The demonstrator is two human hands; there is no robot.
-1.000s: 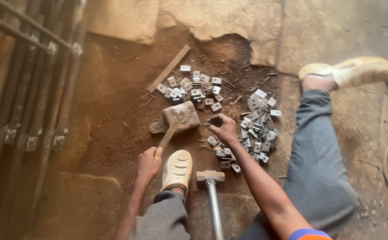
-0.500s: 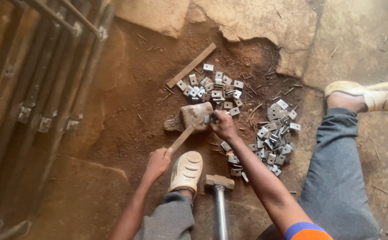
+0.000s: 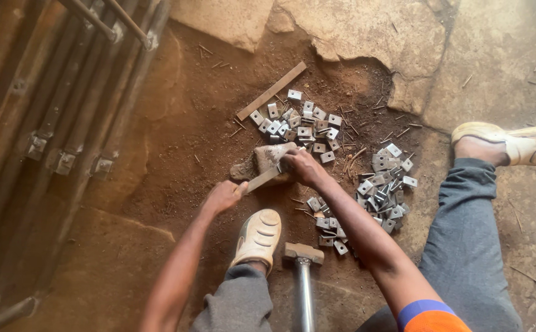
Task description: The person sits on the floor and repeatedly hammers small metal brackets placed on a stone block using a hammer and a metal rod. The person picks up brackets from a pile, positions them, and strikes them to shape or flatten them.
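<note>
My left hand [image 3: 223,195] grips the near end of a flat metal strip [image 3: 263,179] that slants up to a rough stone block [image 3: 266,161] on the dirt floor. Over the block, my right hand [image 3: 300,166] presses the strip's far end against the stone; whether it also pinches a small piece I cannot tell. Just beyond the block lies a heap of small square metal plates [image 3: 298,122]. A second heap of plates [image 3: 386,188] is to the right, by my right leg. A hammer [image 3: 303,265] with a metal handle rests between my legs.
A long flat bar [image 3: 271,91] lies beyond the far heap. A metal frame of bars with brackets [image 3: 65,123] stands along the left. Broken concrete slabs [image 3: 366,31] edge the dirt patch. My left shoe [image 3: 257,237] and right shoe [image 3: 513,142] rest on the ground.
The view has shifted, so everything sits lower and further right in the frame. My right hand has settled more firmly over the strip on the stone block; the left hand keeps its grip.
</note>
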